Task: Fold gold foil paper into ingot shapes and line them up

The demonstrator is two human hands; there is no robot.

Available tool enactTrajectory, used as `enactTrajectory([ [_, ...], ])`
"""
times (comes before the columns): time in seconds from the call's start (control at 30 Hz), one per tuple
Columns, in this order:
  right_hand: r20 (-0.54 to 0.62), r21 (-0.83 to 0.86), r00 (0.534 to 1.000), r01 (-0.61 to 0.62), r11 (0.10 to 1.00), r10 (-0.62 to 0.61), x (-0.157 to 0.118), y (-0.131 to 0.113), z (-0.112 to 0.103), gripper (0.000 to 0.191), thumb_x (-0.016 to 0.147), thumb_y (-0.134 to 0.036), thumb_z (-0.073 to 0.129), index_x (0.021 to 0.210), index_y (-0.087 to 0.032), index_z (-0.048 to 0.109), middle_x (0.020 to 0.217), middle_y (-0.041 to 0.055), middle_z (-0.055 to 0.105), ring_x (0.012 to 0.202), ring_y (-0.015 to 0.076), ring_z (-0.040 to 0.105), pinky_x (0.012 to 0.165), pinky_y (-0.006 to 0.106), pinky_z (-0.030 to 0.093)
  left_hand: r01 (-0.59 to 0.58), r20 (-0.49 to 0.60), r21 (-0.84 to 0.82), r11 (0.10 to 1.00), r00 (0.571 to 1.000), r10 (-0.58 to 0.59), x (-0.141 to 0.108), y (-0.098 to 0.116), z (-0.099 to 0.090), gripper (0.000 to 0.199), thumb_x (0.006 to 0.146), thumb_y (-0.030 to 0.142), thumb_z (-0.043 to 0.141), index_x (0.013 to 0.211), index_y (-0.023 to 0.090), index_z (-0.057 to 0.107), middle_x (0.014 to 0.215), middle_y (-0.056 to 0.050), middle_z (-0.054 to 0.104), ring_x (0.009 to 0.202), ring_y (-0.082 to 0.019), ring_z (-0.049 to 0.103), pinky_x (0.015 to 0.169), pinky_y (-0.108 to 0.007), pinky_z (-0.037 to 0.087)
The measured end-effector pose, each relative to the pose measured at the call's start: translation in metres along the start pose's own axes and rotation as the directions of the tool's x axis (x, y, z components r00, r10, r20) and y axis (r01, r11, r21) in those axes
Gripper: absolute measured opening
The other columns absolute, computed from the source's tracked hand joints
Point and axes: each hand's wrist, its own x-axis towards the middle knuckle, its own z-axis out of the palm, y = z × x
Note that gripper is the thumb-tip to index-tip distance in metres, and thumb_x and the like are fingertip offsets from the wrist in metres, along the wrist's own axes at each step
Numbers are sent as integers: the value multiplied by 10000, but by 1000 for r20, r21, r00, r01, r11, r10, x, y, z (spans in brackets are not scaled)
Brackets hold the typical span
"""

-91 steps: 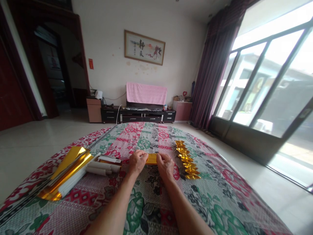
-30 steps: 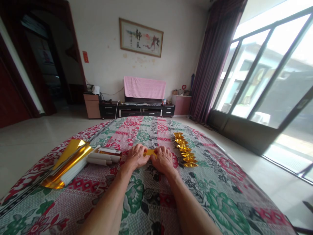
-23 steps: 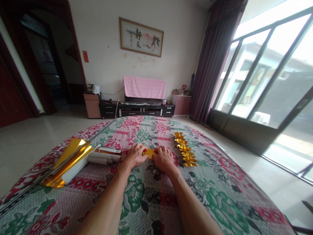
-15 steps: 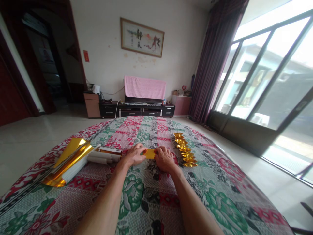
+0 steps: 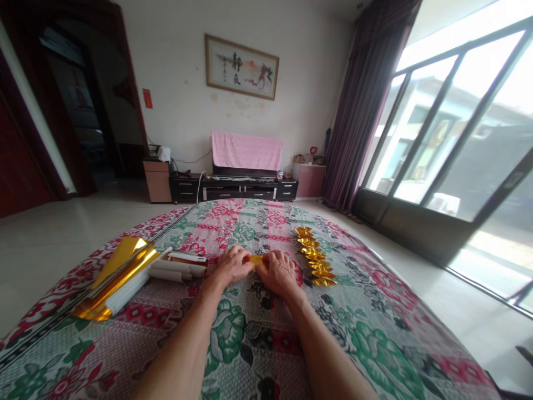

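A small piece of gold foil paper (image 5: 257, 260) is stretched between my two hands, just above or on the patterned cloth; most of it is hidden by fingers. My left hand (image 5: 231, 264) pinches its left end, fingers closed. At its right end my right hand (image 5: 281, 270) grips it with curled fingers. To the right lies a row of folded gold paper pieces (image 5: 315, 256), shiny and pointed at the ends. On the left rest gold foil sheets (image 5: 133, 264), partly curled, and beside them several white-backed rolled papers (image 5: 172, 270).
A flowered cloth (image 5: 266, 344) covers the round table. Past its far edge stand a low black TV cabinet (image 5: 239, 191) and a screen under a pink cloth (image 5: 247, 150). Glass doors (image 5: 441, 128) and a purple curtain (image 5: 353, 111) are at the right.
My hands have come closer together, the right hand shifting left, so less of the gold foil paper shows between them. The other papers stay where they were.
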Motion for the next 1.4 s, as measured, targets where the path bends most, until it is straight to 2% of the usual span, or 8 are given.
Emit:
enactTrajectory([
  [0.1,21,4,1000,13,1000,-13,0,1,-1,259,766,-407,512,944,-229,573,1037,48,530,970,209,459,840,327,290,-14,1,-2,1000,1000,14,-3,3,-2,236,716,352,567,927,258,617,1052,-29,546,1005,-197,504,898,-318,384],
  [0.33,134,12,991,-9,1000,7,7,7,-2,396,758,-298,461,1149,-241,495,1161,63,497,1041,239,449,860,355,293,-48,107,-90,995,993,57,-2,-4,-13,308,652,127,505,923,219,618,1113,-32,538,1042,-179,505,938,-275,375],
  [0.5,46,-25,996,-73,997,74,4,0,0,440,727,-320,486,1145,-186,518,1203,108,480,1070,265,435,860,354,297,-35,94,-96,995,995,44,-1,-5,-12,387,624,108,475,969,197,627,1168,-59,533,1110,-207,483,977,-295,360],
  [0.77,-41,83,999,-22,996,25,4,0,2,281,706,-284,542,968,-225,625,1096,56,578,1009,233,476,850,345,295,24,58,-148,989,998,-15,-2,-2,-12,655,608,115,477,1263,106,459,1304,-125,467,1208,-229,418,1039,-318,299],
  [0.97,-91,230,996,9,973,13,12,3,8,225,689,-217,544,893,-206,637,832,42,666,845,209,576,783,313,359,38,20,-290,956,999,-34,-3,-1,-15,677,601,106,507,1273,170,460,1182,-87,584,1098,-230,518,978,-330,362],
  [1.07,-125,370,992,43,928,4,15,4,9,245,680,-183,527,902,-195,631,786,30,673,760,184,599,708,266,397,38,-14,-480,877,999,-51,-2,0,-12,641,606,137,548,1243,176,490,1078,-78,639,997,-216,580,898,-306,421],
  [1.2,-163,514,986,106,851,-25,16,4,9,259,680,-205,526,920,-189,623,761,11,668,692,165,597,655,251,426,50,-4,-775,630,996,-84,1,8,-10,610,602,164,589,1207,143,516,958,-70,674,864,-183,620,773,-263,462],
  [1.4,-200,642,978,173,747,-55,17,5,13,336,682,-209,526,1008,-170,601,807,23,670,691,151,597,653,252,452,93,32,-921,379,986,-164,-2,19,-16,525,574,186,636,1095,130,602,827,-26,687,735,-145,603,688,-228,439],
])
